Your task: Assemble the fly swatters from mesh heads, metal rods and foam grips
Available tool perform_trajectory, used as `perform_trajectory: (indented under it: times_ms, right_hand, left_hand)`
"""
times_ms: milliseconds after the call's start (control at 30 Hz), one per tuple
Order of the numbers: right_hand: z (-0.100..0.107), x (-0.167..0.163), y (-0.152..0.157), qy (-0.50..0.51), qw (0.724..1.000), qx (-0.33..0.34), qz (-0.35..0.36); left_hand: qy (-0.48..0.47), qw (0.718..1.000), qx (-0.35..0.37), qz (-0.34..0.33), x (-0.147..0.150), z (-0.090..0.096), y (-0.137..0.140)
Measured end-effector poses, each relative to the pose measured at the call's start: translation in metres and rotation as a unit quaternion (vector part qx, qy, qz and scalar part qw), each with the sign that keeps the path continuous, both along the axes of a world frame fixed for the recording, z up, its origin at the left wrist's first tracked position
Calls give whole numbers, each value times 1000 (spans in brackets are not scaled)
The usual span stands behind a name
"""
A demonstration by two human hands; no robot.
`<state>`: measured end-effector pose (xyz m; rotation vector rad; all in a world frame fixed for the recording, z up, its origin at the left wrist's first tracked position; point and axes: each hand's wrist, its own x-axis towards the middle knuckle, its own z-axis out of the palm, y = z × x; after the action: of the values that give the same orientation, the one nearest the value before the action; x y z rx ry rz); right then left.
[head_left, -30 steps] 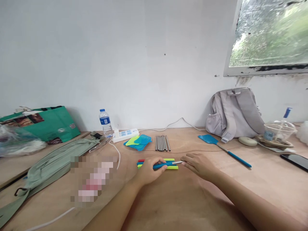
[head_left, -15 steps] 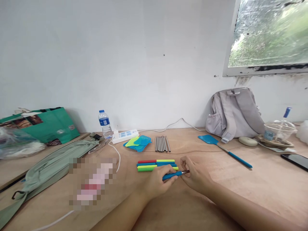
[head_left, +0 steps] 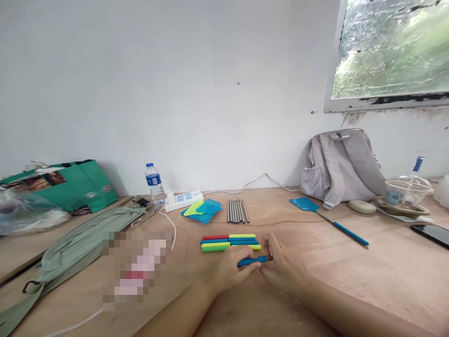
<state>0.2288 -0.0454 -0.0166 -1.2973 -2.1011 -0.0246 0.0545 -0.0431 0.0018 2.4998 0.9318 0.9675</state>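
Head view, looking forward and down: my left hand (head_left: 235, 267) is closed round a blue handle (head_left: 251, 261), thumb and fingers wrapped on it, while my right hand (head_left: 286, 264) pinches a short showing stretch of metal rod (head_left: 269, 258) at the handle's right end. Both pieces lie in line between my hands, in front of me, near the close side of the coloured handles. I judge the rod to be partly inside the handle, though my fingers hide much of it and I cannot tell how deep it sits.

As for what is done, one blue swatter (head_left: 351, 232) lies whole on the table (head_left: 393, 276) to my right: flat head, rod and handle joined. The rest is in loose parts. Beyond my hands, the spare handles lie side by side, among them a red handle (head_left: 215, 237) and a green handle (head_left: 214, 249); my left hand hides part of that group. Farther back, the spare rods (head_left: 238, 211) lie in a close row, untouched, and left of them the flat heads (head_left: 212, 207), blue and yellow-green, overlap in a pile just in front of a white power strip (head_left: 184, 200). So, by my judgement, most of the joining is left.
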Motion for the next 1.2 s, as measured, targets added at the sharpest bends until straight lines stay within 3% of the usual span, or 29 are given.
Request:
perform_trajectory:
  times_ms: [167,400,567,733,800,867,933,1033,1100,1200]
  right_hand:
    - [-2,-1,-2,-6,1000,7,8]
    - [17,0,-3,-27,998,-2,57]
    - [22,8,3,-60,987,33,143]
    - [20,20,13,-120,974,75,175]
    - [18,24,18,-139,973,81,166]
    - [17,28,24,-143,973,84,162]
    - [15,32,29,-133,974,88,163]
    - [15,37,34,-125,974,87,166]
    - [14,39,35,-131,975,69,164]
    - [14,40,35,-148,976,26,159]
  left_hand:
    - [15,1000,-17,-15,-1,1,2]
    - [18,1000,10,-3,1,3,6]
    - [52,990,132,13,-2,7,4]
    - [46,973,224,-33,-22,15,7]
    - [-3,972,233,14,-37,16,15]
    - [-61,965,224,123,-56,14,28]
    - [-117,946,186,236,-77,9,44]
    - [-162,910,149,351,-103,-5,70]
    - [-126,908,137,376,-115,-14,85]
    - [-88,921,133,357,-124,-21,101]
